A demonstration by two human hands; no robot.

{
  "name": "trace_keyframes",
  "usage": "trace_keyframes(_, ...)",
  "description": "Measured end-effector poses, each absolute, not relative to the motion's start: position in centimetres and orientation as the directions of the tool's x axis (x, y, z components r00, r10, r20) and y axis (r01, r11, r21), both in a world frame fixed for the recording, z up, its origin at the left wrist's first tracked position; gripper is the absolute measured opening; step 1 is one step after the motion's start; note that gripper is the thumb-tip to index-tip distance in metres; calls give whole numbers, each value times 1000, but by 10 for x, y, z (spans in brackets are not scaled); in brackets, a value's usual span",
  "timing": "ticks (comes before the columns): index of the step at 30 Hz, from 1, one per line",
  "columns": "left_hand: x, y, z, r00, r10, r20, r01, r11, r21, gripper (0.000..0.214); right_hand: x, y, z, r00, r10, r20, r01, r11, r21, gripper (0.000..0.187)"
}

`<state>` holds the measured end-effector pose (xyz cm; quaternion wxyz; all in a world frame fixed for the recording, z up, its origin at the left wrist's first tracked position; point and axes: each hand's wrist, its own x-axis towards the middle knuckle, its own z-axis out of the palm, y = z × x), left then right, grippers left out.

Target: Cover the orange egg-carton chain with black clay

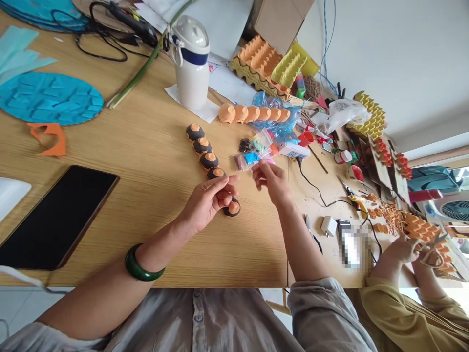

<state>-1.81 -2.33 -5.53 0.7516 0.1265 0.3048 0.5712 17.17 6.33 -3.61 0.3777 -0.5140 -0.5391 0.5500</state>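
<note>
My left hand [208, 201] is over the front part of a strip of egg-carton cups [208, 160], dark with orange tops. Its thumb and fingers come together in a loose pinch; whatever is between them is too small to make out. The nearest cup [232, 207] shows just under those fingers, and the hand hides part of the strip. Apart from it, to the right, my right hand [273, 181] is raised with curled fingers and thumb against fingertip. Anything held there cannot be made out. Just beyond it lie small bags of coloured material [252, 157].
Behind stand a white lidded jug [192, 68], an orange cup strip [252, 113] and stacked egg trays [260, 63]. At left lie a black tablet [58, 215] and a blue disc [51, 98]. A co-worker's hands [414, 252] hold scissors at an orange tray on the right.
</note>
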Motion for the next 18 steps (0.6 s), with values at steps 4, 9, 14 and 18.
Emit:
trace_keyframes(4, -19, -25, -58, 205, 928, -311, -742, 355, 569, 52, 185, 112, -43, 137, 984, 117, 543, 24, -839, 13)
trace_keyframes(9, -20, -26, -59, 221, 931, -289, -712, 357, 605, 47, 181, 147, -57, 144, 980, 135, 837, -48, -546, 20)
trace_keyframes(14, -25, -24, -62, 220, 948, -229, -689, 317, 652, 42, 171, 165, -71, 144, 983, 117, 757, -33, -653, 4)
trace_keyframes(18, -28, -21, -66, 148, 969, -200, -648, 248, 720, 39, 169, 145, -70, 105, 969, 225, 683, 94, -724, 13)
